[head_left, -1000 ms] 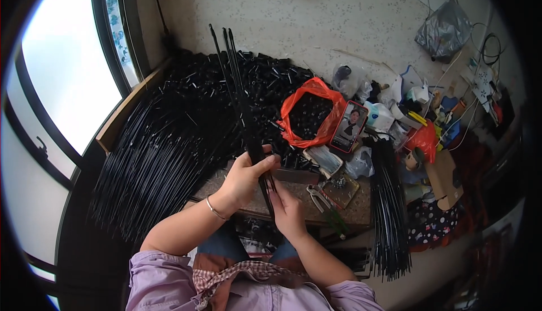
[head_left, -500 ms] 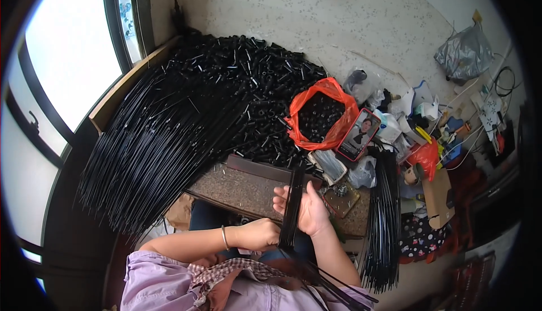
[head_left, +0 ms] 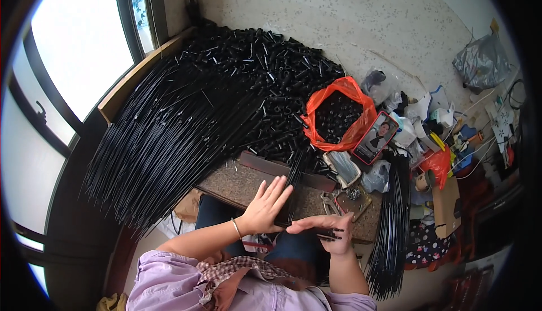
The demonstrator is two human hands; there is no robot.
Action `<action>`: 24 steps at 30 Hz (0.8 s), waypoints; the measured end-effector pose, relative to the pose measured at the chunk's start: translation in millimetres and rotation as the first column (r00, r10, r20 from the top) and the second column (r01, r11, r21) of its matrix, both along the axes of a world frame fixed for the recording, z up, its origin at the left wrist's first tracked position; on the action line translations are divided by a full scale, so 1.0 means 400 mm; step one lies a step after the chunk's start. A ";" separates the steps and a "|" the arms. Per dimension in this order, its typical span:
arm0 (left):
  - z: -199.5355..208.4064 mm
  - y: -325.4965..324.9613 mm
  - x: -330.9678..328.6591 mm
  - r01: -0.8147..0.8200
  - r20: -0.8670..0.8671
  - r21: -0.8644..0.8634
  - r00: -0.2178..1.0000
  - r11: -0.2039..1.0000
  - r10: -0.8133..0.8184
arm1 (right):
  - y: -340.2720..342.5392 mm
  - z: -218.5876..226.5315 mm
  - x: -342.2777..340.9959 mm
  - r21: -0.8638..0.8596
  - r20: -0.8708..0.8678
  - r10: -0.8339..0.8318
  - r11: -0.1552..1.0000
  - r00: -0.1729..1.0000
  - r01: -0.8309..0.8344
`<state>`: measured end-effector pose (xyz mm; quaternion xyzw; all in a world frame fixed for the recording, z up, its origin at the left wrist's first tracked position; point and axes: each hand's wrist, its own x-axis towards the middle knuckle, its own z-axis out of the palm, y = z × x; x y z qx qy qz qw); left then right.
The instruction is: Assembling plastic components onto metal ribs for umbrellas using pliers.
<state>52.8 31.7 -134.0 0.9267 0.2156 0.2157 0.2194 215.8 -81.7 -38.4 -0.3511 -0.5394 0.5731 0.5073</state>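
My left hand point(head_left: 265, 208) has its fingers stretched out, and their tips lie against a bundle of thin black rods point(head_left: 293, 189) that slants down over the table's front edge. Just right of it is my right hand point(head_left: 330, 226), its straight fingers pointing left over my lap. Several thin black rod ends point(head_left: 334, 233) stick out across its palm, held between fingers and thumb; the rest of them is hidden. A wide heap of long thin black rods point(head_left: 164, 147) fans over the table's left side. Behind it lies a pile of short black tubes point(head_left: 265, 62).
An orange-red plastic bag point(head_left: 313, 105) holds small black parts. Beside it leans a phone point(head_left: 375, 137) with a lit screen. Pliers point(head_left: 327, 202) lie on the brown speckled table point(head_left: 226, 184). More black rods point(head_left: 392, 226) hang off the right edge, near clutter and a cardboard box point(head_left: 446, 209).
My left hand has opened and moved up and right onto the bundle. My right hand has turned and lowered, fingers now pointing left. The view has shifted slightly.
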 end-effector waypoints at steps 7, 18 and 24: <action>-0.038 0.065 0.031 0.737 -0.155 0.284 0.667 0.614 -0.729 | 0.180 -0.271 0.060 -0.607 -0.126 -0.662 0.640 0.739 0.471; -0.069 0.097 0.028 0.653 0.185 -0.014 0.746 0.757 -0.640 | 0.122 -0.103 -0.011 0.002 -0.344 0.196 0.978 0.918 -0.208; -0.056 0.088 0.038 0.679 0.275 -0.090 0.720 0.729 -0.637 | 0.039 -0.148 -0.031 0.061 0.385 -0.352 0.932 0.853 0.358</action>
